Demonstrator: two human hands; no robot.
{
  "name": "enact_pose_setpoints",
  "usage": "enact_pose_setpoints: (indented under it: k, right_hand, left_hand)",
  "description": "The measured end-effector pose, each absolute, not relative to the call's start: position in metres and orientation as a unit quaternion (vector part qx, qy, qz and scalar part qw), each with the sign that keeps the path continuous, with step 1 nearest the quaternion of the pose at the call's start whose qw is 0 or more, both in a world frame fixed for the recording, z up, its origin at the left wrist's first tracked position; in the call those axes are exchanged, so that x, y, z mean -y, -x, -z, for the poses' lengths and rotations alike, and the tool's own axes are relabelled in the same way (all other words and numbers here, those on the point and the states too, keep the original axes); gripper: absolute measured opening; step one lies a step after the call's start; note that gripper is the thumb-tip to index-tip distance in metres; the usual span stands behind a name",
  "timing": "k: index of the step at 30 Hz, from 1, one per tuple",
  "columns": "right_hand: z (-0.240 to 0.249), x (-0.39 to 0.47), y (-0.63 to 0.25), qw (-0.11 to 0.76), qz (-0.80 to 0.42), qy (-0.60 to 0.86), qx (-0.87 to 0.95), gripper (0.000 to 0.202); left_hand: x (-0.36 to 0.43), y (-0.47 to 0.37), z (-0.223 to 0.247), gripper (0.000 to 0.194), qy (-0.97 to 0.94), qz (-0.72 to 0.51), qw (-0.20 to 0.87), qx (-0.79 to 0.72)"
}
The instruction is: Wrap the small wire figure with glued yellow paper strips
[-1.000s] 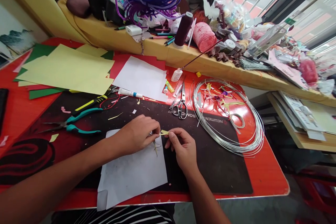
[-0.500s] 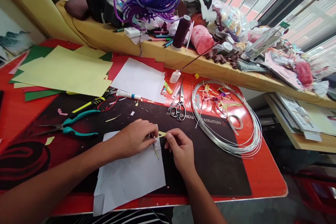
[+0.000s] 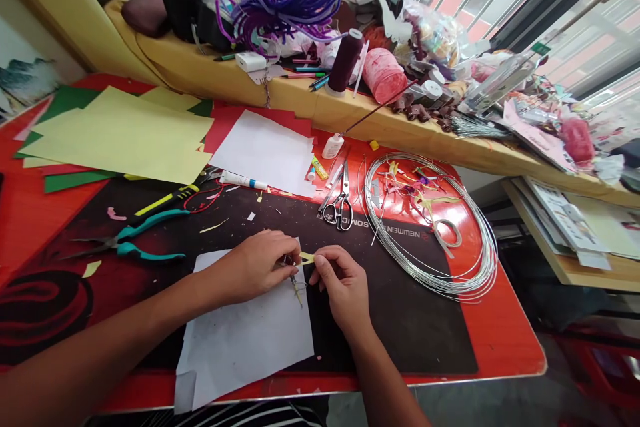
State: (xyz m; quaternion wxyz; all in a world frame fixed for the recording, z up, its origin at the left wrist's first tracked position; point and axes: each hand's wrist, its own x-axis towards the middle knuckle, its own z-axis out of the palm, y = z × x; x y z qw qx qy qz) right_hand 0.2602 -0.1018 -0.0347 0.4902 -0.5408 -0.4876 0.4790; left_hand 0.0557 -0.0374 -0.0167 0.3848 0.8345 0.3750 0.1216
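My left hand [image 3: 267, 260] is closed over a small twisted wire piece [image 3: 297, 290] that hangs below its fingertips, with a bit of yellow-green on its lower end. Between the thumb and fingers of my right hand [image 3: 344, 283] is the end of a narrow yellow paper strip [image 3: 307, 258]. The strip spans the gap to my left fingers, which hide its other end. Under my left hand and forearm lies a white paper sheet [image 3: 250, 347] with one folded corner, on a black desk mat [image 3: 415, 320].
Teal-handled pliers [image 3: 150, 217] lie left, scissors [image 3: 341, 203] ahead. A wire coil [image 3: 480, 267] surrounds paper scraps and a tape roll [image 3: 448, 233] at right. Behind are yellow paper sheets [image 3: 135, 133], a small white bottle [image 3: 333, 146] and a cluttered ledge [image 3: 300, 100].
Both hands keep almost the same place and grip. The yellow strip between them has shifted very slightly. The whole view has drifted a little.
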Motion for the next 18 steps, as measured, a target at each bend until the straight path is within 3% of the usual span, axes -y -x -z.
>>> enact_pose_setpoints:
  k: [18]
  right_hand:
    - [0.0329,0.1015,-0.259,0.492,-0.483,0.539,0.484,0.018]
  left_hand:
    - [0.0378,-0.0588,0.0109,0.014,-0.798,-0.106,0.438,-0.399]
